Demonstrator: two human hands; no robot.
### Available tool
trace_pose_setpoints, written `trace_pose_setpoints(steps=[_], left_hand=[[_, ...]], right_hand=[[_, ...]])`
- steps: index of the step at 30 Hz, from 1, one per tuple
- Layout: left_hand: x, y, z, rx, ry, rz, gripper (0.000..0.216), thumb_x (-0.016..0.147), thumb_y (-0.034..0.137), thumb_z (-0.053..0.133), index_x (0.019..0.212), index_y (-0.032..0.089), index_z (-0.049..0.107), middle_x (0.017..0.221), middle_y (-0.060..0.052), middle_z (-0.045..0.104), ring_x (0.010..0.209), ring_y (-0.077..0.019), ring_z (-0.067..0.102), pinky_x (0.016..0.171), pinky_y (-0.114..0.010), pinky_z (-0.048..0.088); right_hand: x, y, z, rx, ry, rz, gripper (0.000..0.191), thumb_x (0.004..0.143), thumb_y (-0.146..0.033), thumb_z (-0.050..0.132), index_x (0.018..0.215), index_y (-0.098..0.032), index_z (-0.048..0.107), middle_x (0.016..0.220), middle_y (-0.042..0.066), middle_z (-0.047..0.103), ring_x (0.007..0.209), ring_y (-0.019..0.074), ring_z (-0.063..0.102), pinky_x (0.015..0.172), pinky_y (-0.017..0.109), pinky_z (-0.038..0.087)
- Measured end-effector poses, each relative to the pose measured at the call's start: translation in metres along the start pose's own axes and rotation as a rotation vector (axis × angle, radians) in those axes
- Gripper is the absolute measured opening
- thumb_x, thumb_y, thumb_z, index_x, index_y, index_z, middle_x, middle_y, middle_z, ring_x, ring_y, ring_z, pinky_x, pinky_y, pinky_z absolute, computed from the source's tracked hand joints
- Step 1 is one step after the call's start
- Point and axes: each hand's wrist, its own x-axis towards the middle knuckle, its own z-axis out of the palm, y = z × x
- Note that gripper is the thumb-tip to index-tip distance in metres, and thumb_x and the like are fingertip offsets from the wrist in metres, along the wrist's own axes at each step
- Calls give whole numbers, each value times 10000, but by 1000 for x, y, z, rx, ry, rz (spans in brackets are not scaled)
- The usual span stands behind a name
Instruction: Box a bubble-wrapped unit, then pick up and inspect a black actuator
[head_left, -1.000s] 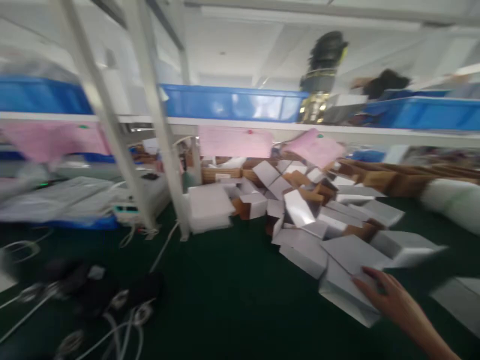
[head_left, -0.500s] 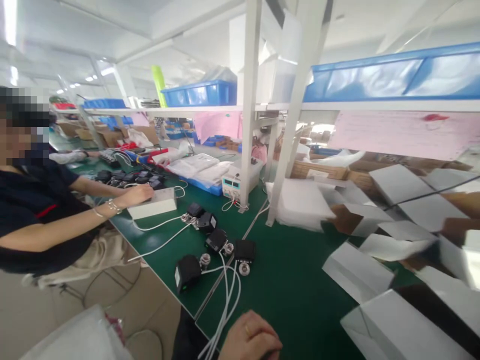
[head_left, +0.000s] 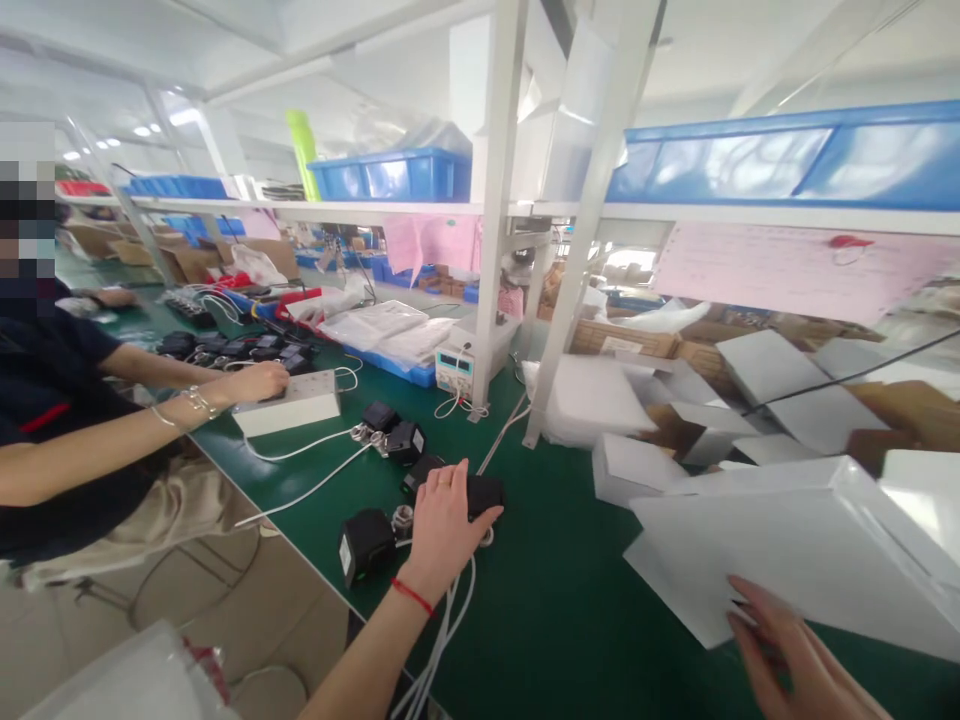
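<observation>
Where nearest the left hand (head_left: 446,510) — five black devices (head_left: 366,545)

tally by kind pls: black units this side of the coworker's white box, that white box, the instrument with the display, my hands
Black units: 5, two partly hidden by the left hand
White box under the co-worker's hand: 1
Instrument with the display: 1
Your hands, left hand and right hand: 2
Total: 9

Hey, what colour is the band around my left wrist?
The wristband is red; it shows best in the current head view.
</observation>
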Motion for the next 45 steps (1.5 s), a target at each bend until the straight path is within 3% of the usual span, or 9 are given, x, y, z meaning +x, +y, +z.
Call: trace_pose_setpoints(steps=[5,10,15,21,24,29,35,39,45], left_hand=[[20,28,7,143,-118,-43,689,855,535,775,1307,28,657,1201,-296,711,1229,-471,601,1041,-651,469],[13,33,7,65,-155,-6,551,828,359,805,1301,120,657,1173,-187,739,1188,-383,653,1141,-613,425],[-13,29,18,-112,-136,-18,727,819,300,797,1456,121,495,1354,-181,669,1320,-350,611,1193,-597,434],[-76,42,47,-328,-122,14,807,731,217,821,1436,153,434,1324,-142,664,1225,-266,678,1076,-448,581],[-104,50,46,-421,-59,69,788,760,286,814,1440,188,428,1293,-131,674,1144,-275,713,987,-472,631],[-111,58,17,-460,-57,266,617,878,318,756,1431,279,484,1318,-97,673,1190,-276,692,998,-481,627],[-105,63,-1,-807,-326,46,518,900,381,744,1378,276,573,1419,-76,630,1289,-260,640,1128,-430,555],[-110,64,2,-987,-366,-81,552,865,352,778,1370,250,582,1348,-85,666,1235,-248,672,1047,-346,605],[-121,71,-2,-735,-101,116,475,845,299,799,1290,278,632,1272,-69,638,1117,-234,687,964,-349,632]], right_hand=[[24,-18,-9,62,-52,234,582,1008,-638,517,1484,-307,574,1125,83,723,689,288,726,478,329,545],[41,-38,-28,139,96,428,704,983,-703,528,1527,-256,523,1126,84,680,534,213,641,450,331,523],[32,-78,-35,254,254,234,391,1080,-509,606,1303,-193,661,1323,148,608,686,209,672,586,347,586],[-5,-157,27,1160,-302,571,603,1015,-485,716,1479,-161,507,1390,174,617,1258,338,620,1016,466,598],[-9,-185,36,1467,-283,732,644,965,-426,795,1471,-166,496,1407,150,619,1308,317,584,1119,434,519],[-6,-199,17,1721,-113,927,514,912,-443,912,1305,-209,679,1308,92,687,1233,297,626,1036,341,553],[-8,-209,5,1967,66,1241,577,780,-525,1027,1170,-197,757,1005,74,747,830,215,701,669,203,564],[-3,-218,-6,2014,30,1283,638,764,-586,1020,1138,-146,749,983,107,738,891,292,704,707,289,594],[3,-219,-6,2229,-236,1545,781,532,-756,1046,864,-105,772,719,84,699,734,277,701,571,268,601]])
